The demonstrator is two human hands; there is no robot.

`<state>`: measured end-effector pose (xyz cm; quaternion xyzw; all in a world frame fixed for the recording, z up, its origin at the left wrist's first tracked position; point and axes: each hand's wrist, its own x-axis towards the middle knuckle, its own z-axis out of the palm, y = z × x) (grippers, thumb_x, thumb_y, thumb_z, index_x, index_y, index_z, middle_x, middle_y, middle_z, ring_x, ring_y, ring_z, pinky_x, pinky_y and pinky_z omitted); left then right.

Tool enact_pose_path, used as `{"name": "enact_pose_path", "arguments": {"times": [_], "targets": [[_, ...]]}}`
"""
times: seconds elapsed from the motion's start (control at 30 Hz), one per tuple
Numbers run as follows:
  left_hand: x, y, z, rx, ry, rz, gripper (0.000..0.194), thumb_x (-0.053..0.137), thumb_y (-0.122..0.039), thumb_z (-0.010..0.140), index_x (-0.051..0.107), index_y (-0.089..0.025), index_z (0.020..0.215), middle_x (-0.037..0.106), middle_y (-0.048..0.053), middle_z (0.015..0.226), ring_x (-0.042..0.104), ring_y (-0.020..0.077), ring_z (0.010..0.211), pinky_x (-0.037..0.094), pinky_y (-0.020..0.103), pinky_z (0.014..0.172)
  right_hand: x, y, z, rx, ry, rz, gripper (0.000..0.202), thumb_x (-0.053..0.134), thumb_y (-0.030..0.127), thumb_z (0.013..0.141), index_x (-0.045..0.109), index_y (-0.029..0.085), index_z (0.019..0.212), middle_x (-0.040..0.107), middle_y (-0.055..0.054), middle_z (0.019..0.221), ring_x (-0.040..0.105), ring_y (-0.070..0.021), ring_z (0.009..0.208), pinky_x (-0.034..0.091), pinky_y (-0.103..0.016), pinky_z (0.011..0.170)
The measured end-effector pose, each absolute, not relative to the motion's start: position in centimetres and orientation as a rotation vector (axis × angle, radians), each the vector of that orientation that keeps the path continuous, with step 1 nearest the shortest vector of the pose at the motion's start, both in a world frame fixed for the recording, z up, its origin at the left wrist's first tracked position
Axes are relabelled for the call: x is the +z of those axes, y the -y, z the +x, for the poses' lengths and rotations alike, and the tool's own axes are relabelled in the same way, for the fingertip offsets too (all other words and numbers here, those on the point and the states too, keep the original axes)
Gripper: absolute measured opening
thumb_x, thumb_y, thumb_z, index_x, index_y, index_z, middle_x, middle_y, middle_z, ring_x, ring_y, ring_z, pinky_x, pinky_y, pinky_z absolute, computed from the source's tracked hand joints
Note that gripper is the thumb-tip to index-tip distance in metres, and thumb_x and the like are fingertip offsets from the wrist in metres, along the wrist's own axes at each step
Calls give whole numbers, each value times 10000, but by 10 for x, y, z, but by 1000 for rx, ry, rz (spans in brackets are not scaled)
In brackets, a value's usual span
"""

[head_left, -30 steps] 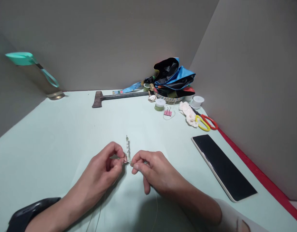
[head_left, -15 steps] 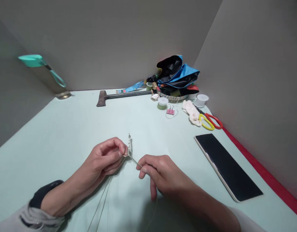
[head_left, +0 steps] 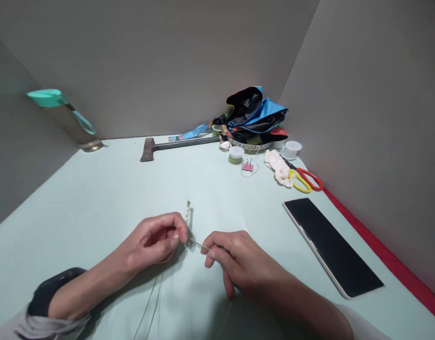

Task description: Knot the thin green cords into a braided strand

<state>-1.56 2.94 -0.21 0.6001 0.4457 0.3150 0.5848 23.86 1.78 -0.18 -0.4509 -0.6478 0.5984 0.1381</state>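
Note:
A short knotted braid of pale green cord (head_left: 188,211) stands out beyond the fingertips of my left hand (head_left: 152,241). That hand is curled closed at the braid's lower end, its fingertips hiding part of the knot. Thin cord (head_left: 199,245) runs from there, fairly straight, to my right hand (head_left: 235,257), which pinches it between thumb and fingers. Below the left hand, several loose cord ends (head_left: 154,297) trail toward the near edge. One faint strand (head_left: 225,317) hangs beneath the right hand.
Right of my hands lies a phone-like black slab (head_left: 330,245). Farther back are scissors (head_left: 305,180), crumpled tissue (head_left: 278,167), a pink binder clip (head_left: 247,165), a cord spool (head_left: 236,155), an axe (head_left: 182,144) and a blue-black bag (head_left: 258,113). A bottle with a turquoise lid (head_left: 47,97) stands far left.
My left fingertips have shifted slightly down over the knot and cover more of it. The right hand keeps its pinch on the cord, slightly lower. The whole view has tilted a little.

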Motion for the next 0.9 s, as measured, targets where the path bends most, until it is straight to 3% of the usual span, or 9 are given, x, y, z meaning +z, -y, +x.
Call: {"name": "enact_pose_path", "arguments": {"times": [0.17,0.3,0.5,0.63,0.7,0.77,0.83,0.9], "targets": [[-3,-33,-9,771,-1325,1641,126,659,-323,917,622,-238,831,514,-59,700,419,140,595,327,256,543,-7,-17,238,1807,1795,-1326,185,503,189,1062,646,215,948,595,103,619,571,-64,401,462,-196,533],[-8,-34,0,849,-1513,1858,57,605,-287,858,619,-241,827,571,-35,711,489,171,599,375,304,585,-3,-14,232,1854,1670,-1406,131,540,208,1024,633,231,934,535,122,554,534,-65,389,407,-184,483],[-8,-34,4,910,-1532,2052,255,465,-294,960,678,-225,837,603,1,768,578,183,618,432,328,609,-7,-5,237,1778,1706,-1352,178,549,250,1069,607,233,901,472,123,501,498,-70,414,439,-180,543],[-5,-36,0,897,-1499,2087,325,382,-251,988,643,-241,794,648,4,768,646,182,666,490,313,631,-12,-1,244,1792,1716,-1330,278,508,369,1147,605,237,923,458,118,477,472,-86,431,427,-187,532],[-5,-37,-2,875,-1506,2095,301,390,-230,978,632,-245,799,660,-4,761,620,176,636,475,303,597,-9,1,246,1753,1755,-1384,343,491,437,1160,631,240,916,516,90,515,532,-105,484,455,-198,552],[-7,-37,-3,853,-1514,2106,252,424,-215,957,633,-245,818,659,-14,752,584,172,599,452,300,567,-5,5,248,1561,1858,-1459,325,499,442,1147,699,255,970,691,32,685,694,-153,681,530,-218,653],[-12,-36,-4,844,-1500,2124,221,447,-206,949,630,-247,833,651,-17,757,572,173,595,442,303,566,-6,12,252,1312,1984,-1461,253,519,377,1113,754,287,1086,818,-11,912,788,-205,905,586,-247,776],[-17,-32,-5,844,-1470,2138,214,461,-205,976,635,-251,861,658,-10,798,602,179,640,458,311,605,-15,23,259,1143,2096,-1402,261,530,292,1069,759,314,1192,858,-13,977,830,-223,901,614,-260,775]]}}
